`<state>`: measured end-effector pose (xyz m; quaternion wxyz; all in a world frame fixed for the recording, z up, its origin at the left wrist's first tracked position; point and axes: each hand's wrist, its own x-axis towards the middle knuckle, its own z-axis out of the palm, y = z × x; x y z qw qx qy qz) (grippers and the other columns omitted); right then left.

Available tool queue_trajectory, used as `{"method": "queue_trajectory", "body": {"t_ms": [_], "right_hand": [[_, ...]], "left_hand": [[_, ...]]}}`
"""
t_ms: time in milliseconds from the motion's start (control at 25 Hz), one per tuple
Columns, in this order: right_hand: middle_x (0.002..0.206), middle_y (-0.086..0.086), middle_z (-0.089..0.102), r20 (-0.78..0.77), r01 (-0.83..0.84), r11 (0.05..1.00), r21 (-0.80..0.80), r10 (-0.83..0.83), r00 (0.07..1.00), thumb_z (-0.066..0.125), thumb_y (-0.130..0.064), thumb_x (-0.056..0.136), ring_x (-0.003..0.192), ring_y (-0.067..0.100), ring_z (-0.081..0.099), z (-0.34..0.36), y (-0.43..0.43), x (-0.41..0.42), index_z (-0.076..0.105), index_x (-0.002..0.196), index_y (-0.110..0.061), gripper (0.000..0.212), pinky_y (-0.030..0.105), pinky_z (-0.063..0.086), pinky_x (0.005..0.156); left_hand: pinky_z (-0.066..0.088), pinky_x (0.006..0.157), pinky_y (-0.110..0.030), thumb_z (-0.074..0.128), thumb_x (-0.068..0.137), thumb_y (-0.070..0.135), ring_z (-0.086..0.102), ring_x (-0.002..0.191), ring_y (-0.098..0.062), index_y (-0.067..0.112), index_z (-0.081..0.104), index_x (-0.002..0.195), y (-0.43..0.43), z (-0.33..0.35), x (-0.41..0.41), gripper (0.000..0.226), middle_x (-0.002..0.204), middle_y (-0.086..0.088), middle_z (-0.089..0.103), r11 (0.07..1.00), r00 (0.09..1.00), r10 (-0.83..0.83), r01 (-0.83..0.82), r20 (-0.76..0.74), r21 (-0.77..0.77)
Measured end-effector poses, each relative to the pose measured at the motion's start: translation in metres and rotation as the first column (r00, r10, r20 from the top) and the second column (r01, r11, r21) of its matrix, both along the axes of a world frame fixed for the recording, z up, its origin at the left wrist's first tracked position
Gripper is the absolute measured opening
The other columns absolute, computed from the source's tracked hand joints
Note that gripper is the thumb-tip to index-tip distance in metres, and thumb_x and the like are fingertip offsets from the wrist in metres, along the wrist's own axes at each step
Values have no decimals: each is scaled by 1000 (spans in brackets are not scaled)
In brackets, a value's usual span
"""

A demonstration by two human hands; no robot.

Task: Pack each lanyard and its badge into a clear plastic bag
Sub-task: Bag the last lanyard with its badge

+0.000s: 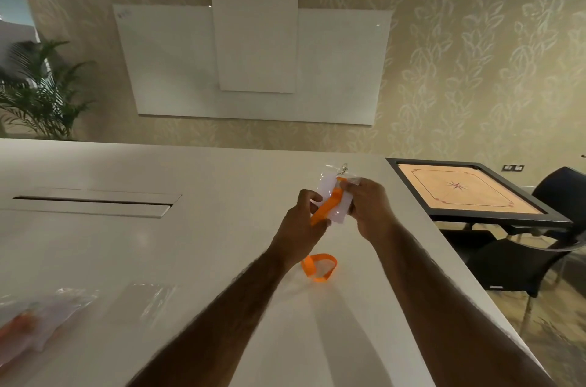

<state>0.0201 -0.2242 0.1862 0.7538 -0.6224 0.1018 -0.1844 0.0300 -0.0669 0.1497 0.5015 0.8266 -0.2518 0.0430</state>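
Holding the clear plastic bag up over the white table, you have both hands on it. Your left hand curls its fingers round the bag's near left edge and the orange lanyard where the strap runs into the bag. Your right hand pinches the bag's right edge between thumb and fingers. The white badge lies inside the bag, with the metal clip at its far end. The rest of the lanyard hangs out below your left hand as a loop; you cannot tell whether it touches the table.

At the near left of the table lie a packed bag with orange inside and, beside it, spare clear bags. Off the table's right edge stand a carrom board and a dark chair.
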Motion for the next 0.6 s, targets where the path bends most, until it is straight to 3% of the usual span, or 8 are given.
{"method": "queue_trajectory", "body": {"t_ms": [80, 200, 320, 400, 480, 520, 600], "right_hand": [[99, 15, 70, 23, 181, 981, -63, -180, 983, 61, -16, 96, 95, 31, 68, 6, -7, 4, 68, 103, -4, 15, 46, 61, 81], [91, 8, 70, 68, 439, 846, -303, -440, 895, 54, -17, 100, 87, 22, 67, 10, -16, 7, 69, 100, -5, 19, 37, 58, 73], [94, 1, 71, 200, 502, 764, -406, -462, 864, 54, -25, 102, 85, 17, 67, 7, -14, 4, 69, 103, -8, 22, 26, 56, 66], [96, -2, 68, 250, 512, 709, -486, -448, 858, 53, -24, 103, 82, 13, 64, 5, -8, 1, 68, 108, -9, 22, 15, 45, 60], [95, -4, 69, 300, 495, 691, -527, -394, 869, 53, -22, 103, 77, 5, 62, 5, -4, 1, 68, 109, -12, 19, 13, 41, 59], [95, -5, 70, 313, 461, 695, -552, -341, 887, 54, -20, 101, 77, 2, 62, 4, -3, 2, 69, 106, -14, 16, 16, 44, 60], [93, -7, 71, 289, 336, 719, -609, -193, 938, 58, -16, 97, 81, 1, 65, 2, 2, 3, 71, 100, -15, 14, 21, 49, 66]], "left_hand": [[53, 55, -28, 52, 100, 16, 58, 53, -9, 24, 44, 128, 9, -5, -2, 30, 81, 1, 66, 992, 997, -56, 62, -58, 114], [49, 57, -31, 53, 100, 21, 48, 53, -14, 25, 45, 127, 29, 3, -4, 28, 68, -3, 53, 940, 928, -164, 250, -334, 231], [57, 66, -31, 66, 95, 25, 62, 62, -20, 26, 45, 135, 46, 39, -5, 45, 74, -5, 65, 866, 868, -182, 364, -462, 343], [60, 74, -33, 65, 96, 22, 69, 65, -21, 15, 56, 129, 48, 59, -9, 35, 79, -6, 71, 815, 838, -170, 415, -518, 404], [59, 75, -33, 60, 99, 22, 69, 64, -20, 10, 64, 119, 46, 67, -9, 24, 76, -5, 70, 782, 885, -159, 384, -438, 491], [58, 73, -33, 57, 100, 23, 66, 61, -17, 9, 68, 113, 43, 68, -8, 22, 73, -3, 67, 813, 920, -158, 327, -358, 482], [56, 62, -30, 52, 102, 22, 57, 56, -13, 9, 71, 105, 38, 68, -4, 23, 70, 0, 62, 932, 969, -134, 194, -206, 307]]}}
